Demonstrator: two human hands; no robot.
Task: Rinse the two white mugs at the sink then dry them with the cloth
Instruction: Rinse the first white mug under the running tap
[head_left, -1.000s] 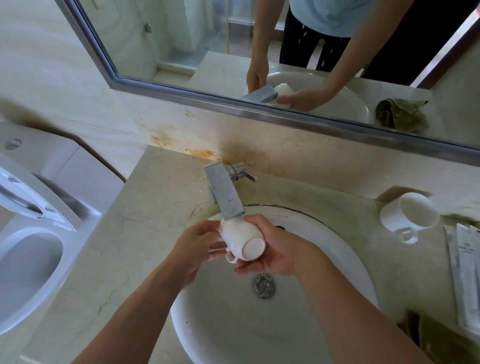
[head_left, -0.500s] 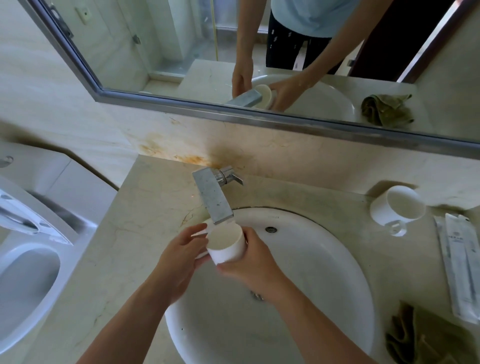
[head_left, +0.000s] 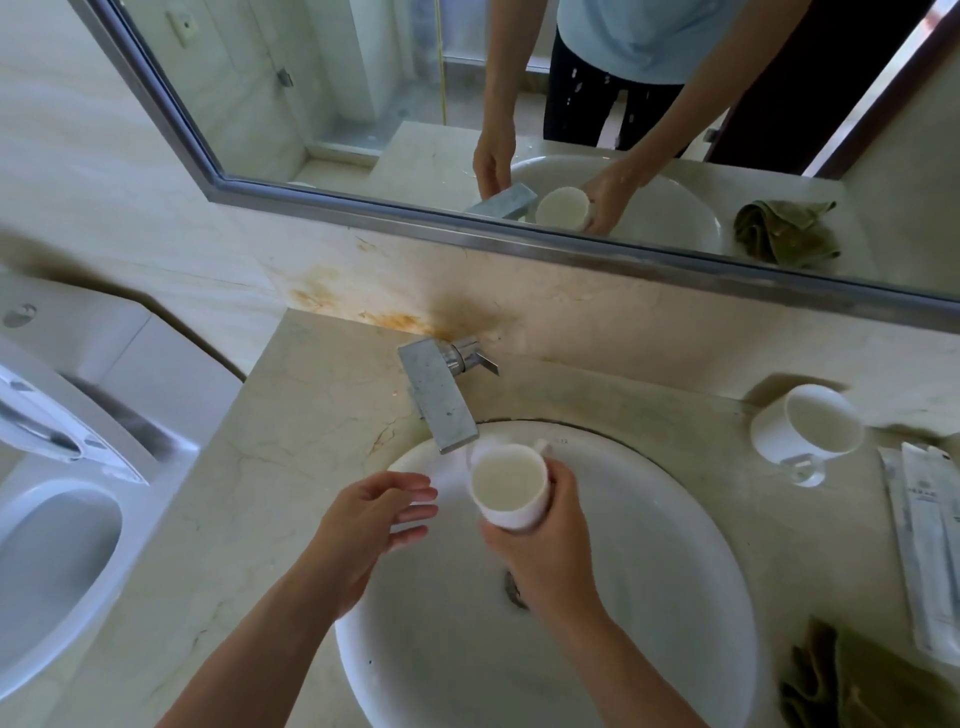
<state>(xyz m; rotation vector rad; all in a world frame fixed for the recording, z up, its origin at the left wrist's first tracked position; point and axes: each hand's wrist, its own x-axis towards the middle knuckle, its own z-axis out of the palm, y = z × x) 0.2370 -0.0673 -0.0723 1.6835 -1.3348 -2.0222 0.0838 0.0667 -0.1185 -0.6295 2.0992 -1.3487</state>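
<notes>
we are holding one white mug (head_left: 510, 487) in our right hand (head_left: 540, 551), fingers wrapped around its lower body from below and the side, and it is now sitting mouth-up over the sink (head_left: 675, 545), just under the end of the tap spout (head_left: 441, 405). a second ago this same mug was tipped with its base toward us and both hands were cradling it; half a second ago it was already turning upright with the left hand touching it. now our left hand (head_left: 371, 525) is off the mug, hovering just beside it over the basin's left edge with the fingers spread and holding nothing.

we are reading that as the end of a turn-and-rinse pass on this mug: it is righted and carried by one hand alone. whether water is running from the spout we cannot tell, and we cannot tell whether the mug holds any water.

the second mug (head_left: 810, 431) is standing untouched on the counter (head_left: 291, 467) to the right of the basin, well apart from our hands, so its rinse looks not yet started. the green cloth (head_left: 841, 675) is lying bunched at the counter's near right corner, beside some wrapped sachets (head_left: 930, 551). both dryings are waiting, so we are judging the task to be in its early part.
</notes>
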